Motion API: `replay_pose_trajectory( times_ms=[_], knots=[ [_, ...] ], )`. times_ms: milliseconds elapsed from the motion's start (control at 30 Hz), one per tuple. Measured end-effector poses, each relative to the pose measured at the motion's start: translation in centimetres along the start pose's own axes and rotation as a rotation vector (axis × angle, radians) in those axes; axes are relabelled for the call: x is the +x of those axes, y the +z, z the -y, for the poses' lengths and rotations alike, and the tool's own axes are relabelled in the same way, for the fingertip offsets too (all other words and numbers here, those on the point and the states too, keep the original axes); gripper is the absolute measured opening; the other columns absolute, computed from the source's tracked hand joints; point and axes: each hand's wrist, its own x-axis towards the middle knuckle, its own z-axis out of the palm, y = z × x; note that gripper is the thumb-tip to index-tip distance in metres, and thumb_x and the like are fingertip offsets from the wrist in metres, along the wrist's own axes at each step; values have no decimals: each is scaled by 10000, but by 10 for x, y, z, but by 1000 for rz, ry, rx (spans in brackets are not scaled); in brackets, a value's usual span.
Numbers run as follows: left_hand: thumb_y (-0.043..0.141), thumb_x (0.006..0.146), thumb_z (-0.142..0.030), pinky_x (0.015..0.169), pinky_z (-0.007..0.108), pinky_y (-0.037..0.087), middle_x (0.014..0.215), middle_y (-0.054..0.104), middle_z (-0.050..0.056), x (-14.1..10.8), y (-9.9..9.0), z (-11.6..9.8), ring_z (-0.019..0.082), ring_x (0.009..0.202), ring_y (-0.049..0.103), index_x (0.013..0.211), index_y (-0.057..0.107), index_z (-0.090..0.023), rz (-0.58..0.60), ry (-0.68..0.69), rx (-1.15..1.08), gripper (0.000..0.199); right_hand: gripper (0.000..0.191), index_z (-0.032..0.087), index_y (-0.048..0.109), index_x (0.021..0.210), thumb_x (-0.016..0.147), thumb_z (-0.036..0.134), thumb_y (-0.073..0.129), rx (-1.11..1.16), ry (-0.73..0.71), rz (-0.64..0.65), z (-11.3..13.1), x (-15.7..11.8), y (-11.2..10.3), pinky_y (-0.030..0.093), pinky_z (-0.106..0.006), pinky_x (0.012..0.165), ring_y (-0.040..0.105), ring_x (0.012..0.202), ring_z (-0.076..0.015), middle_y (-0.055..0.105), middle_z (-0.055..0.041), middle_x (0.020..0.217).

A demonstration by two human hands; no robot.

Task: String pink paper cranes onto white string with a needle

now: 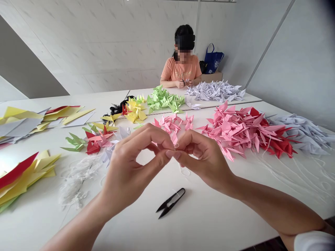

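Note:
My left hand [131, 167] and my right hand [202, 157] meet above the middle of the table, thumbs and forefingers pinched together. Between the fingertips is a thin white thread [185, 171], with a small loop standing up at the pinch and a tail hanging below. The exact shape of any knot there is hidden by the fingers. Below the hands, black thread snips [170, 203] lie on the white table with the blades pointing to the lower left. Just behind the fingers sit several pink folded paper cranes [170, 122].
A large pile of pink cranes [235, 127] lies right, trailing white threads [272, 170]. Green cranes [165, 99], white cranes [216, 91] and a tangle of white thread [77, 181] are around. Coloured paper sheets [23, 177] lie left. Another person [181, 69] sits opposite.

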Motion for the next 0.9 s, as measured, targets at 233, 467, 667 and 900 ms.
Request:
replay_pose_trajectory(
  times_ms=[233,467,667,900],
  knots=[
    [633,925,-107,632,232,496,807,615,-8,3,2,-2,105,732,566,847,628,-200,55,-26,-9,121,175,199,592,800,895,154,733,-83,-130,-44,0,-1,-1,485,-213,625,560,683,-79,599,44,764],
    [619,941,-134,657,217,487,795,616,-22,2,2,-2,89,717,568,855,635,-203,50,-107,11,111,189,203,576,805,886,97,710,-227,-288,-100,0,-2,-1,492,-231,653,561,710,-87,597,41,777],
    [593,973,-176,655,210,490,811,598,-28,2,3,0,79,704,562,860,618,-207,52,-145,-48,120,208,205,558,797,883,85,704,-251,-307,-118,-3,-1,-1,480,-240,639,544,698,-89,579,46,760],
    [551,990,-176,648,232,495,820,593,-14,1,3,1,93,702,556,855,604,-201,73,-171,-65,147,196,207,557,808,899,103,695,-228,-297,-117,-5,0,-1,481,-243,652,548,716,-90,577,44,773]
  ],
)
